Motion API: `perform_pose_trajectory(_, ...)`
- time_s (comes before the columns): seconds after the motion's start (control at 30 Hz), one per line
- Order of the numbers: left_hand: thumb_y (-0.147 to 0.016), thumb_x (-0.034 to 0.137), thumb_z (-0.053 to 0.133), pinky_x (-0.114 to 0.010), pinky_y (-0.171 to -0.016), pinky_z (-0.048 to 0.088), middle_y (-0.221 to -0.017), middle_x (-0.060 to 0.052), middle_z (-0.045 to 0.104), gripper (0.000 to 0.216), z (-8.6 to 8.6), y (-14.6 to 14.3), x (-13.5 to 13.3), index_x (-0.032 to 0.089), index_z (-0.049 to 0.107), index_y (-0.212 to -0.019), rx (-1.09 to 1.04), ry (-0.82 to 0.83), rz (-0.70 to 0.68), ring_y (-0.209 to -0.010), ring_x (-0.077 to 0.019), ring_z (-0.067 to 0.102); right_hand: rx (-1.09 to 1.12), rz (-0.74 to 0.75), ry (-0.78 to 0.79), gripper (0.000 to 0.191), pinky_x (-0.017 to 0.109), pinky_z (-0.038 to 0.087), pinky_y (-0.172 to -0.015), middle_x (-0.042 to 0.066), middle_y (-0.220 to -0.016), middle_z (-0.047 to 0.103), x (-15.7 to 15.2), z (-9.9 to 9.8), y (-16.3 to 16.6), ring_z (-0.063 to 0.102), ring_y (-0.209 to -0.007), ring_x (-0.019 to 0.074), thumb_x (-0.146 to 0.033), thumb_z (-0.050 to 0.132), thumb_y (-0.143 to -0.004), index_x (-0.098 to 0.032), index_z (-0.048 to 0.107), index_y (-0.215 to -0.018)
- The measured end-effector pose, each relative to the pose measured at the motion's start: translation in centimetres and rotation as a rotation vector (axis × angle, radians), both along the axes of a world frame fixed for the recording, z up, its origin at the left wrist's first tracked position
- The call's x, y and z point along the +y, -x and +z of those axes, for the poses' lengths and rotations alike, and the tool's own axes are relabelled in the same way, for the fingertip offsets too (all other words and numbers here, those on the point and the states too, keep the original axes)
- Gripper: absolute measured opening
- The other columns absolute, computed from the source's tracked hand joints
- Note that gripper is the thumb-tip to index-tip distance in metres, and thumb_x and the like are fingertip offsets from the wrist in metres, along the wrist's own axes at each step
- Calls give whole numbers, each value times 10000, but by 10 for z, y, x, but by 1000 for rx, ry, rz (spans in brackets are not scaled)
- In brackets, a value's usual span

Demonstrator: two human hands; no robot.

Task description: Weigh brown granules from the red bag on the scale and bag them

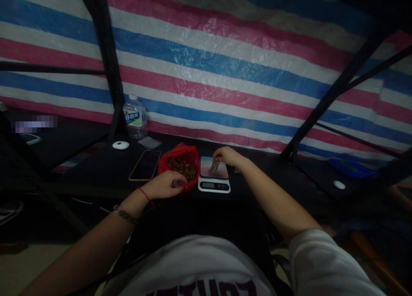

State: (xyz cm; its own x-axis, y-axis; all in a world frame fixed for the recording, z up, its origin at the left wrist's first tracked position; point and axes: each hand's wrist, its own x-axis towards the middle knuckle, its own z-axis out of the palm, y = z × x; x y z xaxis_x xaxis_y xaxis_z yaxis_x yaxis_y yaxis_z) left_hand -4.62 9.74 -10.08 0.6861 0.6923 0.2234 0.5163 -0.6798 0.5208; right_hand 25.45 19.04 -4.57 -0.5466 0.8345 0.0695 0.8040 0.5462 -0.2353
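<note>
A red plastic bag stands with its mouth wide, full of small brown pieces whose kind I cannot make out. My left hand is closed at the bag's near rim; a small dark roundish thing shows by its fingers, too dim to name. To the right of the bag lies a white digital kitchen scale with a shiny metal plate and a lit display. Over that plate, my right hand pinches a small clear plastic bag by its top. Whether this bag touches the plate I cannot tell.
Left of the red bag lie a phone, a white oval device and a clear plastic piece. A large clear bottle stands behind. Black metal posts flank the table. At right are a blue tray and another white device.
</note>
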Motion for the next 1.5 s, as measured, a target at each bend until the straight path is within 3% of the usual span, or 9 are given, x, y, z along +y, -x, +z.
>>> perform_pose_trajectory(0.27, -774, 222, 525, -219, -643, 438, -837, -36, 687, 224, -4, 1, 1, 168, 687, -919, -22, 25, 18, -708, -137, 598, -3, -35, 46, 206, 224, 462, -750, 56, -949, 725, 1, 1, 0, 658, -842, 164, -116, 633, -770, -177, 731, -941)
perform_pose_trajectory(0.73, -775, 207, 513, -213, -654, 429, -843, -37, 684, 233, 0, 1, 1, 168, 689, -923, 5, 34, 3, -717, -137, 598, 77, -84, -73, 94, 198, 419, -664, 25, -804, 709, 2, -7, -3, 632, -726, 121, -133, 629, -790, -156, 711, -829)
perform_pose_trajectory(0.93, -779, 201, 515, -213, -653, 422, -837, -30, 682, 233, -4, 2, 3, 174, 687, -933, 2, 21, -3, -709, -133, 594, 101, -127, -77, 164, 208, 440, -734, 39, -894, 718, 3, -9, -8, 644, -812, 133, -112, 579, -818, -160, 714, -898)
perform_pose_trajectory(1.1, -782, 216, 521, -210, -647, 429, -833, -33, 685, 229, -5, 2, 3, 166, 685, -934, -19, 22, -10, -707, -132, 598, 195, -130, -135, 213, 253, 461, -816, 76, -1021, 700, 3, -12, -13, 638, -901, 156, -223, 546, -879, -151, 699, -1008)
perform_pose_trajectory(1.27, -791, 235, 513, -222, -662, 444, -853, -40, 692, 228, -4, 2, 2, 177, 691, -922, -15, 11, -3, -726, -144, 612, 258, -135, -60, 430, 280, 490, -810, 103, -1117, 675, 0, -28, -18, 644, -921, 183, -266, 714, -744, -148, 648, -1153)
perform_pose_trajectory(1.5, -778, 212, 510, -220, -664, 442, -838, -33, 693, 221, 1, 0, -1, 177, 690, -900, 9, -3, 10, -723, -142, 617, 376, -70, -75, 217, 287, 497, -822, 63, -1010, 716, -17, -45, -13, 659, -909, 172, -203, 635, -796, -178, 714, -997)
